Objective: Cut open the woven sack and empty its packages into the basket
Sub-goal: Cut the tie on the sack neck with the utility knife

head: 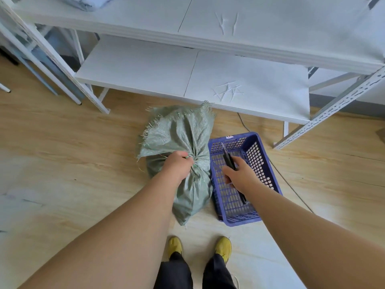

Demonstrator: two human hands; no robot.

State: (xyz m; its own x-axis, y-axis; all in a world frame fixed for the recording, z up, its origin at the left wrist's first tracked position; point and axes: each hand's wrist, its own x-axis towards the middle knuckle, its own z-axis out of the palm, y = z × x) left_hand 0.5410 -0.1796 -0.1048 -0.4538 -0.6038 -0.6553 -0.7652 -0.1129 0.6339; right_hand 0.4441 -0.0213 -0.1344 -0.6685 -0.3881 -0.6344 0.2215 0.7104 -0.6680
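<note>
Green woven sack (183, 155) lies tied on the floor beside the blue basket (258, 147). Left hand (177, 165) grips its knotted neck; right hand (239, 174) holds a cutter (228, 158). Cutting seems next: blade to the tie.

1 sack (183, 140), 1 basket (256, 155), 1 knife (228, 158), 2 hands, 2 shoes.

Woven sack (183, 142) on the floor (62, 142), touching the left wall of the basket (268, 165). Behind both, lower shelf (145, 65) of the rack, upper shelf (270, 24) above it. Left hand (177, 165) on the tied neck of the sack. Right hand (241, 174) over the basket, with a knife (228, 158) in it. Two shoes (223, 247) in front, close to the camera.
</note>
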